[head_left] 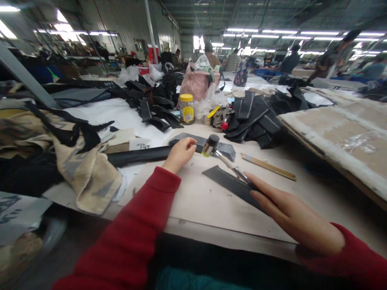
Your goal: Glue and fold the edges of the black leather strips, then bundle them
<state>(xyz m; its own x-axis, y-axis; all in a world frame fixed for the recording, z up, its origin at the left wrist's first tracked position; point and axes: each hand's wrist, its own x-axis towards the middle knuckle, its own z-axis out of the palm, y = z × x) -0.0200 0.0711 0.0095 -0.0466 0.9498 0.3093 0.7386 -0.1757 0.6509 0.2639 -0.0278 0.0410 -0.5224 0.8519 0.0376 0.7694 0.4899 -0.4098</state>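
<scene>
head view: right hand [290,215] held a hammer [227,161] by its handle, fingers closed along the grip. hammer head was up over the surface [187,203], just right of the left hand [180,154]. left fingers were curled in by the end of a long black strip [140,156], next to grey strips [201,139]; could not tell whether they pinched the material or only rested on it.

main hazard, judged: hammer head and left fingers were near each other, so a stroke drifting leftward could catch a fingertip. likely cause: a loose wrist, or eyes off the spot.

second: long black strip could slip or skew if the left fingers were merely resting, since no clamp was seen on it. a blow landing off its line might then mark the wrong place.

third: a short black strip [225,182] lay below the hammer handle, close to the right hand; a low swing or a dragging sleeve might shift it. a wooden stick [269,166] lay to the right, apart from the hammer. jar [186,111] stood beyond the grey strips, probably out of reach of a short stroke.
</scene>
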